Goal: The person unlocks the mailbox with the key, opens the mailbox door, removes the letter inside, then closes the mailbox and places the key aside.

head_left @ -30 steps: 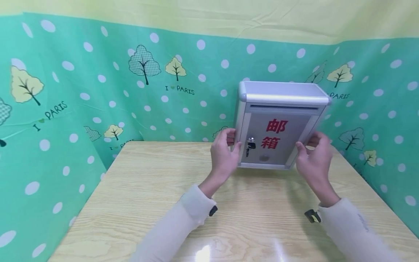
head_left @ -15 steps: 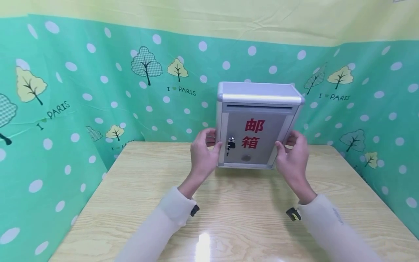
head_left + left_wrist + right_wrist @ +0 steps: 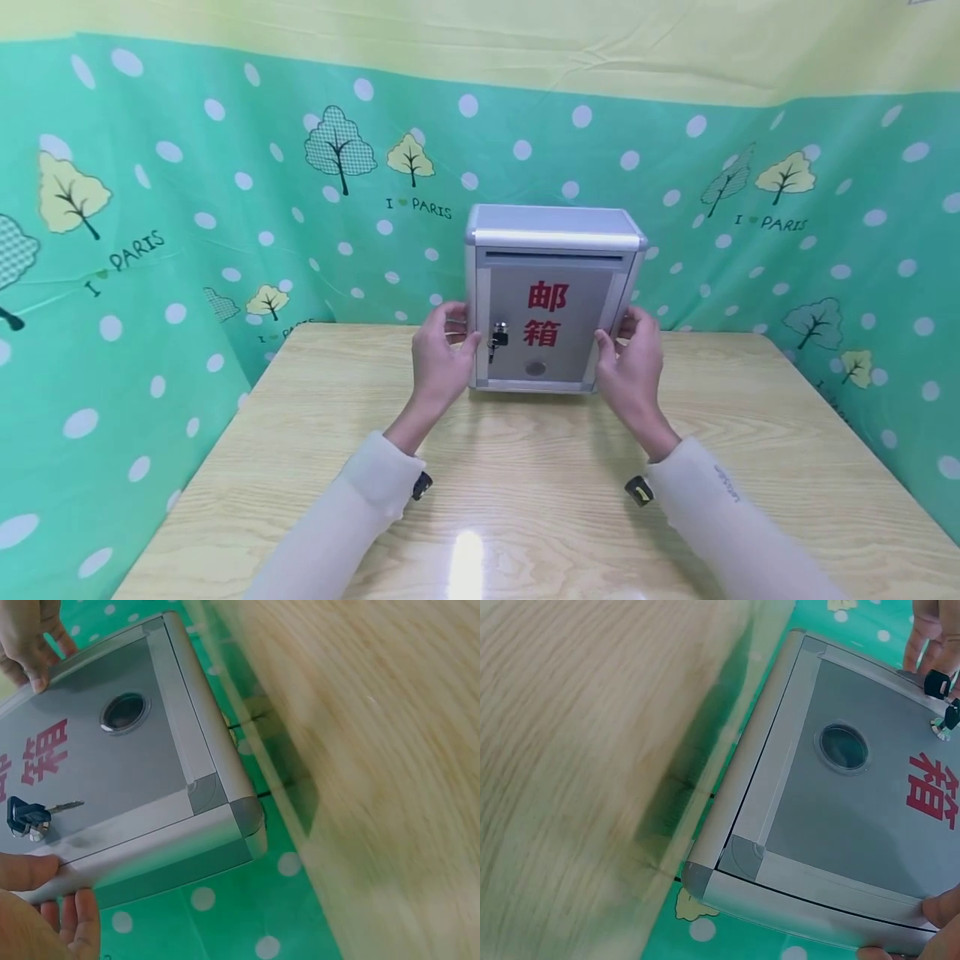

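A silver-grey metal mailbox (image 3: pixel 576 325) with red characters on its front panel is held near the back of the table. Below its top runs a dark slot (image 3: pixel 553 257). A key with a black head (image 3: pixel 30 814) hangs at the lock on the left of the panel. My left hand (image 3: pixel 438 362) grips the left side, thumb on the front edge and fingers round behind. On the opposite side my right hand (image 3: pixel 633 375) grips it likewise. A small round window (image 3: pixel 844 745) shows low on the panel. The mailbox's bottom edge is close over the tabletop, leaning slightly.
The pale wood table (image 3: pixel 337 467) ends behind the mailbox. A green curtain (image 3: pixel 247 208) with white dots and printed trees hangs along the back and both sides. Pale sleeves with dark wrist straps cover both forearms.
Both hands have carried the mailbox left across the back of the table, from the right side towards the middle. It has come down a little and tilts less.
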`<state>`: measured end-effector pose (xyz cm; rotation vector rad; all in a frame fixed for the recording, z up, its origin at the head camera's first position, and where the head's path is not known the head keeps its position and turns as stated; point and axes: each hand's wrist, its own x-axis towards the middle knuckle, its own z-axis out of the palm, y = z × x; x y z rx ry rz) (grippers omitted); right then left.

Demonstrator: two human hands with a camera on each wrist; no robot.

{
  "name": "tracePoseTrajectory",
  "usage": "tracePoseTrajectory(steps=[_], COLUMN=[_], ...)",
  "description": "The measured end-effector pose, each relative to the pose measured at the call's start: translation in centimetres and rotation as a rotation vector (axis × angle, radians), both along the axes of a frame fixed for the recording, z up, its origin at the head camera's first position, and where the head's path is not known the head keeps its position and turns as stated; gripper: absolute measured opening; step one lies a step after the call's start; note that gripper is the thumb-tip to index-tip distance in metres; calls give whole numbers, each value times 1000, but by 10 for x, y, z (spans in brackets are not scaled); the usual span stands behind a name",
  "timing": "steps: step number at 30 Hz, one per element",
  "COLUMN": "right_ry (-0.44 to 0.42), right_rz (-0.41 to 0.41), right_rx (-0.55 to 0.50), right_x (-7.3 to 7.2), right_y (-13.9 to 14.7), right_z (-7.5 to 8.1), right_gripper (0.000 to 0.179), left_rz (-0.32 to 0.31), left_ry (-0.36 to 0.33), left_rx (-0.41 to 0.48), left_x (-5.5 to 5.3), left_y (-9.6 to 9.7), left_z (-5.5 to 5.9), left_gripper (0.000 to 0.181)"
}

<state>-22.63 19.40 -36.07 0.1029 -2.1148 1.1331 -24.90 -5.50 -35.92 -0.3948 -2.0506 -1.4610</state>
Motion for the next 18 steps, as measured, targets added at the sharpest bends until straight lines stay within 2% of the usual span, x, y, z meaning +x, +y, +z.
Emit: tracePoseTrajectory(steps=[5,11,18], right_ry=[2,-40,-64], right_rz=[9,9,19], right_rx=[6,-1,0], right_x=[-1,-4,-7], right_y=[-3,-6,-9], right_z=[-4,-10,-16], right_gripper=[47,48,49], left_rz=[-11,-11,5], left_ry=[-27,-53,-75], left_rx=[-1,3,-22], left_x=[-1,-5,-7], left_y=[-4,-7,-11], left_z=[-5,-10,-15], left_gripper=[44,43,44])
